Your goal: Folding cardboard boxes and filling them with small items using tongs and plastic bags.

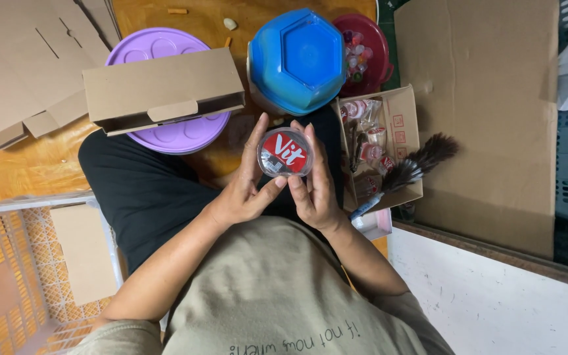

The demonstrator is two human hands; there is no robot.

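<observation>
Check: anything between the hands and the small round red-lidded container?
Nothing visible. Both the left hand and right hand already hold the small round container directly, fingers on its rim, above the lap.

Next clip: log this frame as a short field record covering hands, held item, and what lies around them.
setting: person seated on a wooden floor, seen from above
left hand: fingers around the left edge of the round cup
right hand: fingers around its right edge
held item: small clear round cup with a red and white seal, sealed face up
ahead: closed cardboard box resting on a purple lid; blue bowl upside down
right: open carton of small packets, feather duster
left: white basket
</observation>
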